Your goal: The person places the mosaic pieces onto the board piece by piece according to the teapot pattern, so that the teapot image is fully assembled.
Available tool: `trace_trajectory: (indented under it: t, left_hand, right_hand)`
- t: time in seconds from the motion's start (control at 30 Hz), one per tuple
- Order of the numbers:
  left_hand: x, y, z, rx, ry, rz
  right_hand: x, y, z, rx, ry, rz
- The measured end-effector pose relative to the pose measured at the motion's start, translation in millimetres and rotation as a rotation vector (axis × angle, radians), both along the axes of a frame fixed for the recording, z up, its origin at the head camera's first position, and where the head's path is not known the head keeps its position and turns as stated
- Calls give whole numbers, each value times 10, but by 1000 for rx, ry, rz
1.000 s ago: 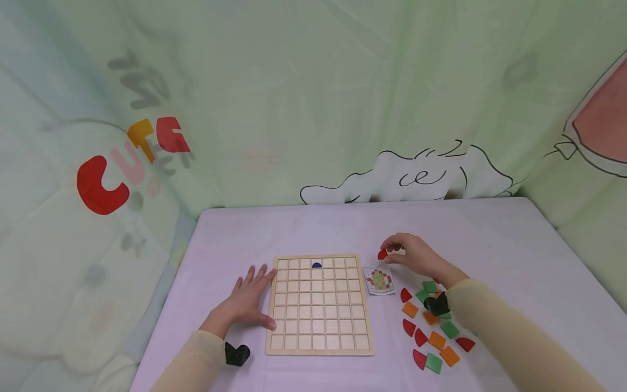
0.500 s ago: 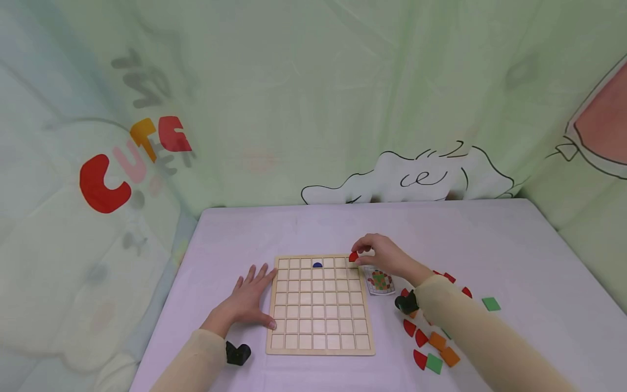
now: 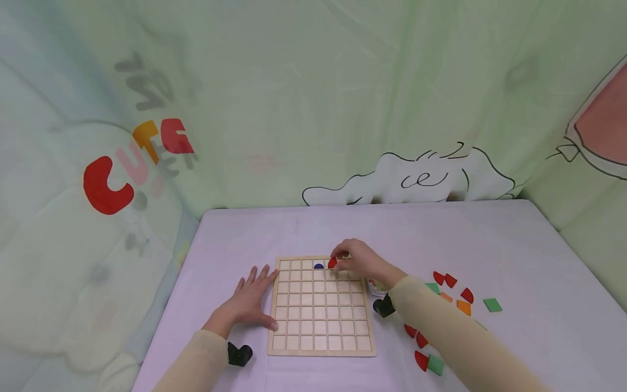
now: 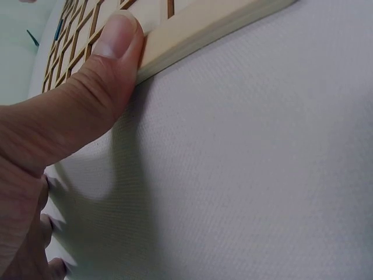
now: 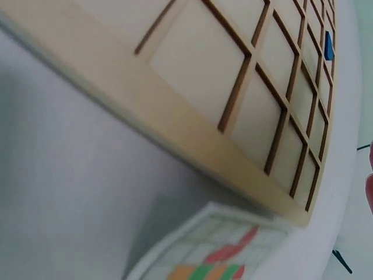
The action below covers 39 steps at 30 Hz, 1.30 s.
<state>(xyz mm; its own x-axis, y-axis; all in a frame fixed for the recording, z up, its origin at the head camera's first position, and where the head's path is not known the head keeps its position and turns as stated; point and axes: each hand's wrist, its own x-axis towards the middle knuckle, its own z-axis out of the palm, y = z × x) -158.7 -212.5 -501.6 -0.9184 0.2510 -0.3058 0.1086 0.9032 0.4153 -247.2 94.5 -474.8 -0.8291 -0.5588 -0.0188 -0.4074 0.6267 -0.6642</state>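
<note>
A wooden grid board (image 3: 313,353) lies on the table. My left hand (image 3: 247,300) rests at its left edge, fingers spread; in the left wrist view the thumb (image 4: 96,81) presses on the wooden rim. Over the top row, my right hand (image 3: 361,259) pinches a red quarter-circle tile (image 3: 332,263) between thumb and fingers. Just left of that tile, a blue half-circle tile (image 3: 319,266) sits in a top-row cell. Only a few fingertips of the right hand show at the edge of the right wrist view, where the red tile is out of sight.
A pattern card (image 5: 215,245) lies against the board's right side, partly covered by the right arm in the head view. Farther right are scattered red quarter-circle tiles (image 3: 467,295), green square tiles (image 3: 492,305) and orange square tiles (image 3: 463,307), some hidden under the sleeve.
My right hand has carried the red tile leftward, from above the pattern card to the board's top row beside the blue tile. The left hand has stayed in place.
</note>
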Motion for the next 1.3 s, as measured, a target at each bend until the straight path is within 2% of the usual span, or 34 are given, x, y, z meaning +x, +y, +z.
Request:
trace_trajectory:
  t: [0.1,0.27,0.43,0.53,1.03,1.2,1.3]
  left_hand:
    - [-5,-2,-12,-4,0,-3]
    - [-16,-11,-37,-6,3,-10]
    - [-23,-15,-41,-6,2,-10]
    - [-26,-14,-43,-6,3,-10]
    - [-45,-8,-82,-12,-15,-2]
    - [-48,-9,-85,-5,-20,-2]
    - [-47,-8,-80,-2,-22,0]
  right_hand:
    - [-16,-78,-52,4,10,4]
    - [-20,-209,-111,-6,-18,-15]
    - [-24,-339,-180,20,14,0]
    - [-23,-424,-203,52,19,-1]
    - [91,-664,-179,275,155,35]
    - [97,-688,-213,301,183,38]
    - [91,-697,-230,289,172,37]
